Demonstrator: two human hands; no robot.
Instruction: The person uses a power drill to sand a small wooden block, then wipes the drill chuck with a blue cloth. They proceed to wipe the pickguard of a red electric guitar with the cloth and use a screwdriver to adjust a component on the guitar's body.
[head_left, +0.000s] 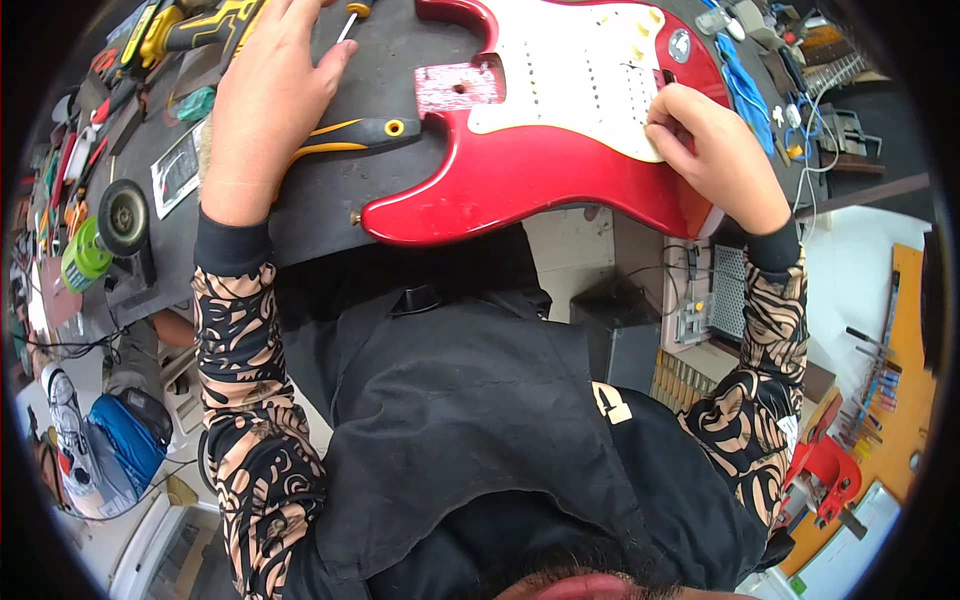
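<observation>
A red electric guitar body (540,175) with a white pickguard (562,60) lies on the dark bench, its bare neck pocket facing left. My right hand (725,155) rests over the pickguard's lower right part, beside the bridge. Thumb and index finger are pinched together there; anything between them is too small or hidden to make out. My left hand (268,105) is stretched forward over the bench with thumb and fingers apart, fingertips near the upper edge of the view. Close to its thumb lies a screwdriver (350,22). A tool with a black and orange handle (362,133) lies partly behind the left wrist.
On the left of the bench (345,205) are a yellow and black power drill (195,35), a black wheel (124,218), a green container (85,262) and several hand tools. A blue cloth (742,95) and a white cable (815,170) lie right of the guitar body.
</observation>
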